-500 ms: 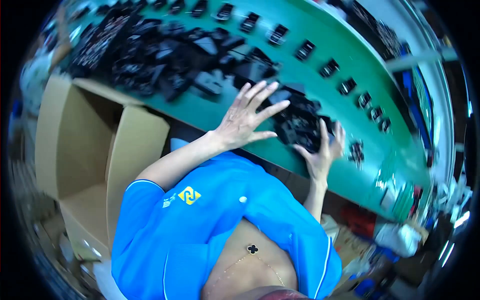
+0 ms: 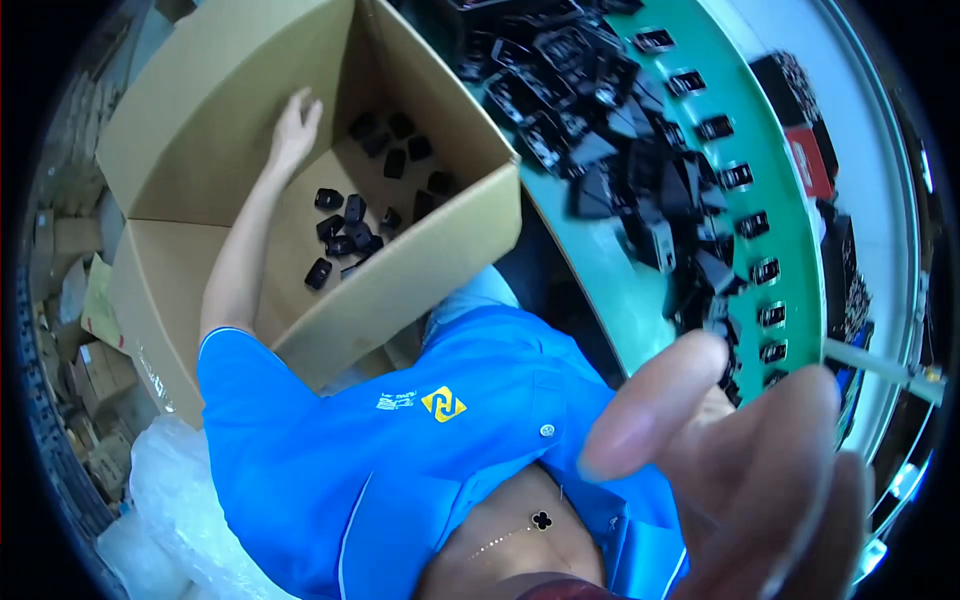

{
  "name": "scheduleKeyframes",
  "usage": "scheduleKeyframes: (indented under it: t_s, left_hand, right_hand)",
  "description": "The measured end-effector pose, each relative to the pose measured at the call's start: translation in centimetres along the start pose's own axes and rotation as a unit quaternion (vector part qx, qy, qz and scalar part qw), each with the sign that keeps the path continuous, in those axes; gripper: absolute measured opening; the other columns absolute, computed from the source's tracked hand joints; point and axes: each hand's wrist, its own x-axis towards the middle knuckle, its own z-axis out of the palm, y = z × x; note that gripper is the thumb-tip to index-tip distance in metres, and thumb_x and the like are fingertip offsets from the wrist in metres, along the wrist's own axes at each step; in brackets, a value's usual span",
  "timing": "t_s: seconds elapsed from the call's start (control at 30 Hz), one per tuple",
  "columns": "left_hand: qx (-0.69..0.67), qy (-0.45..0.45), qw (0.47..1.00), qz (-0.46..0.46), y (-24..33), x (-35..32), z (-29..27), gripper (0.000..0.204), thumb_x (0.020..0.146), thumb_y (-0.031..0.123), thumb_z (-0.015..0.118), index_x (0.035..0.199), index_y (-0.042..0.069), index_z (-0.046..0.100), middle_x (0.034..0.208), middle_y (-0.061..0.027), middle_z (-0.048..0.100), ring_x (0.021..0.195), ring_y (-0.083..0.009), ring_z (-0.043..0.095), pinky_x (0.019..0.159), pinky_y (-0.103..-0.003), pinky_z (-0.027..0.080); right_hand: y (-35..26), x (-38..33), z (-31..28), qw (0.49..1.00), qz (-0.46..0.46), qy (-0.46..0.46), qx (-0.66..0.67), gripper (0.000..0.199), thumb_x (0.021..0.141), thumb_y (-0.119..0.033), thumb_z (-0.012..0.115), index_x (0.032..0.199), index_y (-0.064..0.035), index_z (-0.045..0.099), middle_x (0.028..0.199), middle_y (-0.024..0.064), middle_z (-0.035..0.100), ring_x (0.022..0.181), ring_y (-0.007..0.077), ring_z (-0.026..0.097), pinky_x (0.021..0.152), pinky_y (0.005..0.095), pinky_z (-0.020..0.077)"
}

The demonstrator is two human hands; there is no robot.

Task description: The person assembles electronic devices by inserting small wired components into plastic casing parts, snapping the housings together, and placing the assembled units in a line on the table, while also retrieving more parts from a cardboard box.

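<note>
1. Across the right stretches a long green surface (image 2: 595,255), heaped with a jumbled pile of angular black plastic parts (image 2: 650,180). Beyond the pile, small black rectangular blocks with pale edges (image 2: 735,177) are set out in a curved row, apparently spaced so that each can be told from its neighbour.

2. Left of the surface, a deep, open brown cardboard box (image 2: 430,250) is placed close to the body, probably so that its inside can be reached without stepping away.

3. Inside the box, small black rounded-edged blocks (image 2: 355,208) are scattered loosely on the bottom, some touching in a near cluster, others farther right by the wall.

4. No common direction is shared by these blocks: at the near left, one long axis is slanted from near left to far right; farther back, another is pointed nearly straight away.

5. The left hand (image 2: 294,132) is held inside the box, over its far left part; its fingers are loosely bent and released, with no block seen in them.

6. The right hand (image 2: 760,460) is raised at the near right, blurred, its fingers curved; whether anything is grasped cannot be told.
</note>
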Motion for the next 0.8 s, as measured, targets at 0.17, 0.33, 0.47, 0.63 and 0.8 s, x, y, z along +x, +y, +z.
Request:
scheduleKeyframes:
  t_s: [0.17,0.33,0.47,0.63,0.8]
  left_hand:
    - [0.098,-0.109,0.977,-0.155,-15.1,1.2,6.8,0.061,0.099,0.042,0.047,0.145,0.002,0.04,0.14,-0.0231,0.052,0.128,-0.0351,0.052,0.107,-0.043,0.042]
    - [0.138,-0.109,0.959,-0.222,-18.5,4.0,15.5,0.068,0.098,0.05,0.045,0.142,-0.003,0.044,0.143,-0.0238,0.048,0.13,-0.0394,0.047,0.109,-0.044,0.038]
    - [0.174,-0.047,0.966,-0.187,-15.6,5.3,22.9,0.064,0.096,0.054,0.041,0.142,0.01,0.046,0.142,-0.021,0.047,0.121,-0.0461,0.044,0.104,-0.054,0.036]
    - [-0.03,-0.42,0.867,-0.267,-11.2,8.1,24.0,0.055,0.096,0.045,0.049,0.139,0.011,0.051,0.143,-0.0174,0.047,0.116,-0.04,0.05,0.102,-0.049,0.04]
    - [-0.06,0.0,0.974,0.217,-17.2,-5.7,26.3,0.045,0.092,0.024,0.058,0.132,0.004,0.053,0.134,-0.0176,0.054,0.11,-0.0316,0.055,0.094,-0.041,0.046]
  right_hand:
    - [0.8,8.8,14.2,0.99,0.026,-0.086,0.107,0.063,0.09,-0.053,0.054,0.133,-0.0079,0.053,0.138,0.019,0.049,0.127,0.0288,0.046,0.105,0.0448,0.0378]
    - [0.3,16.0,32.8,0.963,0.081,-0.167,0.196,0.046,0.096,-0.039,0.057,0.126,-0.0043,0.057,0.135,0.0182,0.052,0.122,0.0268,0.05,0.102,0.0424,0.0416]
    - [2.3,18.7,37.2,0.957,0.108,-0.186,0.197,0.037,0.098,-0.03,0.058,0.123,-0.0026,0.059,0.132,0.0174,0.054,0.119,0.0254,0.053,0.1,0.0393,0.0438]
    - [3.9,21.4,41.5,0.956,0.107,-0.224,0.157,0.026,0.095,-0.009,0.061,0.119,-0.0012,0.063,0.121,0.0126,0.061,0.103,0.021,0.062,0.087,0.0279,0.0509]
    - [5.0,24.5,50.8,0.92,0.069,-0.359,0.139,0.032,0.095,-0.021,0.058,0.113,0.0055,0.06,0.103,0.0206,0.06,0.095,0.0299,0.061,0.082,0.0371,0.0514]
